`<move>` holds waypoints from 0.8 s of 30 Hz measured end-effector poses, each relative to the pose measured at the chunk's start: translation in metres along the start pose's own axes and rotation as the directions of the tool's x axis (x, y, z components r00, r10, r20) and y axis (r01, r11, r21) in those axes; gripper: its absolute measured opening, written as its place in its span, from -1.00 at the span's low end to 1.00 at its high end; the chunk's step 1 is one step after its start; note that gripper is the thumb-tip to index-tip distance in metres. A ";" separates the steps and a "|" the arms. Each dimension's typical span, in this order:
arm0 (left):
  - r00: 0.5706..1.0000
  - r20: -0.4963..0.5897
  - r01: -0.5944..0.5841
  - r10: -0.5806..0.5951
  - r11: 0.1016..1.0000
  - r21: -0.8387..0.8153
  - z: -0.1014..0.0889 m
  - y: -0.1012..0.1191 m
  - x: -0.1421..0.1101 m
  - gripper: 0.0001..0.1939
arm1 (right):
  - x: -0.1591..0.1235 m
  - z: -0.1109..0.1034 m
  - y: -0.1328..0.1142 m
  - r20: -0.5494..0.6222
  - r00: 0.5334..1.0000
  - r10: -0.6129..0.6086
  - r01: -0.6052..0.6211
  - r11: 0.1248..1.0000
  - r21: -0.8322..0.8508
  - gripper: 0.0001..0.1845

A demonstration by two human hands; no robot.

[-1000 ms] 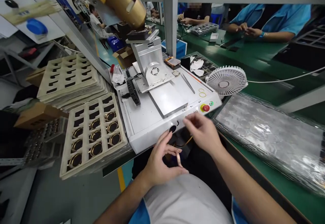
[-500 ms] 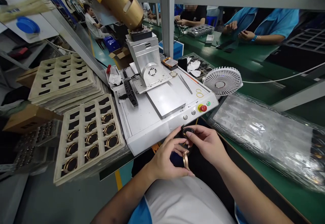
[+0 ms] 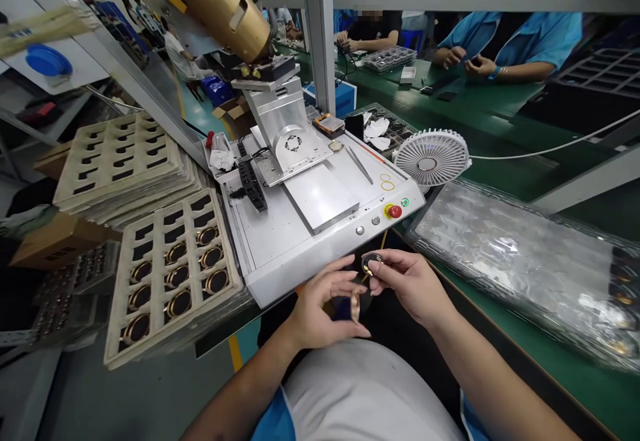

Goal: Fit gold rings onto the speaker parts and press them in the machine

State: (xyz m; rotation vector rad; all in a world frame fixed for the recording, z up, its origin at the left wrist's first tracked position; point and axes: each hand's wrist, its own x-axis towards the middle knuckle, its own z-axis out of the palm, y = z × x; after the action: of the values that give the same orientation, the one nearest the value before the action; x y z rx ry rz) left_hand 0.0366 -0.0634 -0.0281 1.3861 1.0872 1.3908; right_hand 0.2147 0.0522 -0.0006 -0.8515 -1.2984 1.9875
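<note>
1. The left hand (image 3: 323,304) grips a gold-coloured metal ring (image 3: 355,306) between thumb and fingers, above the lap.
2. The right hand (image 3: 407,284) pinches a round black part (image 3: 371,263) just beside it, near the white machine's front edge (image 3: 320,252).

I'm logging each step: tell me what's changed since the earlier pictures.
The right hand has closed on the dark round piece, which was at the fingertips of the left hand and now sits farther right. The left hand still holds the gold ring. The tweezers and tray stayed put.
</note>
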 end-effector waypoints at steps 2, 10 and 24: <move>0.991 -0.125 0.027 -0.054 0.977 -0.214 0.001 -0.002 0.002 -0.39 | -0.005 0.001 -0.002 0.005 0.999 0.042 -0.042 0.998 0.044 -0.62; 0.963 -0.236 0.004 -0.128 0.885 -0.466 0.013 -0.018 0.003 -0.39 | -0.021 0.028 0.000 0.084 0.953 0.291 -0.303 0.922 0.242 -0.50; 0.966 -0.258 -0.132 0.035 0.919 -0.372 0.014 -0.027 -0.003 -0.37 | -0.030 0.057 -0.001 -0.065 0.996 0.058 -0.054 0.996 0.065 -0.66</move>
State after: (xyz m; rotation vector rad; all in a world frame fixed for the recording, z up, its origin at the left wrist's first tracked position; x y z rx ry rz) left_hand 0.0501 -0.0594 -0.0553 0.9997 0.8494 1.7682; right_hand 0.1885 -0.0012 0.0239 -0.9246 -1.1800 2.0148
